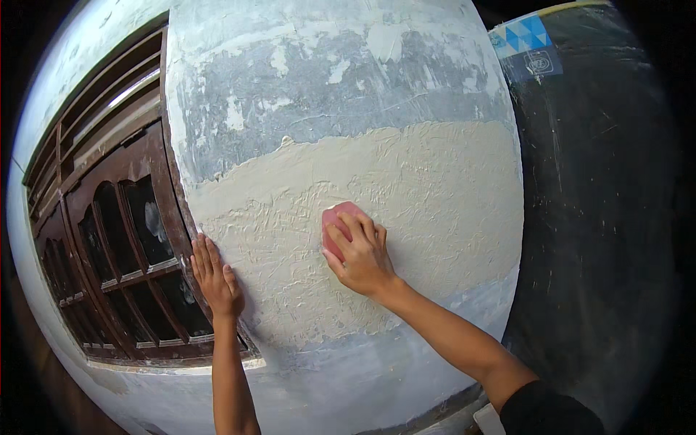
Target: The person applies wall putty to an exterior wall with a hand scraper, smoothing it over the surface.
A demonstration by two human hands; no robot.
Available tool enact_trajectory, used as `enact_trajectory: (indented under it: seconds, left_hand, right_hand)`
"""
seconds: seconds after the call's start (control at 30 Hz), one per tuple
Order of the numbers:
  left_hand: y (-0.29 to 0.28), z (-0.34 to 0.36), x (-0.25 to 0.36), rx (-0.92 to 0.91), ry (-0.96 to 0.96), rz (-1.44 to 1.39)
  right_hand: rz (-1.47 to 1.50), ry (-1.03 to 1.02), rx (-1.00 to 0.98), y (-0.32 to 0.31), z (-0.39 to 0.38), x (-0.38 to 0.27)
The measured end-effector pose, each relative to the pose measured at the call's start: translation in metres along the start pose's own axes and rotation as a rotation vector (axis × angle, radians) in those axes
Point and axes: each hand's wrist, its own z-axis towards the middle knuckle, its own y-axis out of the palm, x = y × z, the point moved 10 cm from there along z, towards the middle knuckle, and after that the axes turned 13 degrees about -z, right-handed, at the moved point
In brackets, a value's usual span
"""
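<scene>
Cream, ridged plaster (442,192) spreads across the wall behind both hands, a brown wooden window (138,163) lying to their left. The right hand (365,255) clasps a pink block (333,217) against the plaster; the left hand (217,283), flat and empty, rests beside the window's edge.

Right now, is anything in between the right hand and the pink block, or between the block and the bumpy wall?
Nothing visible is: the right hand grips the pink block directly, against the cream coating. The block's underside is hidden.
</scene>
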Motion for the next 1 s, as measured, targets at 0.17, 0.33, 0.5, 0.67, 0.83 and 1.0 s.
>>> enact_trajectory:
  seconds: [0.17, 0.33, 0.5, 0.67, 0.83, 1.0]
  left_hand:
    - [0.002, -0.001, -0.003, 0.011, 0.003, -0.006]
    - [0.0, -0.002, -0.003, -0.006, -0.006, 0.008]
    - [0.001, -0.003, -0.007, 0.006, 0.003, -0.016]
    - [-0.003, 0.0, -0.006, 0.007, -0.005, -0.033]
    - [0.001, -0.001, -0.005, -0.007, -0.003, -0.015]
    - [0.003, -0.002, -0.005, 0.013, 0.017, -0.032]
  right_hand:
    - [-0.047, 0.136, 0.139, -0.022, 0.064, 0.034]
    - [-0.095, 0.017, 0.021, 0.012, 0.015, 0.002]
    - [-0.013, -0.086, 0.065, -0.005, 0.023, -0.012]
    - [-0.076, 0.176, 0.144, -0.013, 0.056, 0.05]
    - [-0.034, 0.023, -0.01, 0.004, 0.006, 0.004]
    - [-0.03, 0.192, 0.184, -0.019, 0.066, 0.036]
